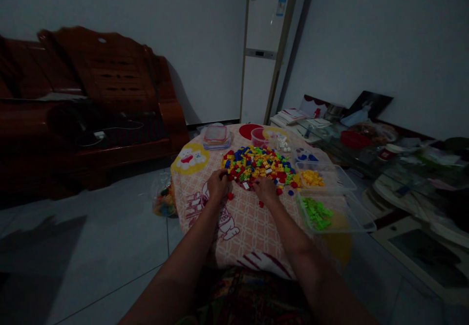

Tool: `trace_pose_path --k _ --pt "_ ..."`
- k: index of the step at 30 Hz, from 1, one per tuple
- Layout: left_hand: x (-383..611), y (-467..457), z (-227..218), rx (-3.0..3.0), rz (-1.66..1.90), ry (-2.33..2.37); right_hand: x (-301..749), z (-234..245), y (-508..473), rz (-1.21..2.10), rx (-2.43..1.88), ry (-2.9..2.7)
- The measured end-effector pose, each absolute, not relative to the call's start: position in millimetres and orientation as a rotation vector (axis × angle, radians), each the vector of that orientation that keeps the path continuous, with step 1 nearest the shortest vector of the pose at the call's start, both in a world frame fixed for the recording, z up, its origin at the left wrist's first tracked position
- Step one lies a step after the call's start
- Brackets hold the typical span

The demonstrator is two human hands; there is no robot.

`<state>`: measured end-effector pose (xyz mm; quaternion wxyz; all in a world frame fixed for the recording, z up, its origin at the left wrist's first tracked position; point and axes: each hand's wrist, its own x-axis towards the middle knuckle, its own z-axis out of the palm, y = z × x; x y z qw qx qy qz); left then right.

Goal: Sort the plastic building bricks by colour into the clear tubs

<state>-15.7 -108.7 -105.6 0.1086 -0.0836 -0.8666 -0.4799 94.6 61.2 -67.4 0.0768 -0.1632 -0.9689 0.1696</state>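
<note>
- A big pile of toy blocks (261,162) sits on the round surface (249,232), in front of the person. The blocks are red, yellow, blue and green, with a few white ones.
- The left hand (217,185) is at the left edge of the pile. Its fingers are bent, and I cannot tell if they hold a block.
- The right hand (266,189) is at the near edge of the pile, with its fingers down by the blocks. I cannot tell if it holds one.
- A white block (246,185) lies between the two hands, close to the right one.
- A few red blocks (230,196) lie loose on the near side.
- On the right, one clear box (357,217) has green blocks (318,213) in it. The next clear box (340,176) has yellow blocks (312,178).
- Blue blocks (307,158) sit behind those.
- White pieces (283,144) are at the back, beside a pink tub (258,138).
- Stacked boxes (216,137) stand at the back left.
</note>
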Motion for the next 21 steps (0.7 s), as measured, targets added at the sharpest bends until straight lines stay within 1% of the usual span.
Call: trace_pose_path --k 8,14,16,19,21 --pt "-15.8 -109.9 -104.8 -0.269 -1.434 -2.534 100.5 -66.0 53.7 0.477 -0.471 -2.908" --pt "-18.2 -110.3 -107.5 -0.307 -1.426 -2.533 102.9 -63.0 33.6 0.202 -0.368 -2.993" --pt "-19.0 -110.6 -108.6 -0.306 -1.426 -2.532 102.8 -61.2 30.9 0.185 -0.345 -3.017" --pt "-18.8 -110.8 -108.8 -0.298 -1.425 -2.531 102.0 -59.9 36.6 0.354 -0.401 -2.979" --pt "-17.6 -110.5 -107.7 -0.289 -1.42 -2.527 101.4 -61.1 45.7 0.654 -0.468 -2.85"
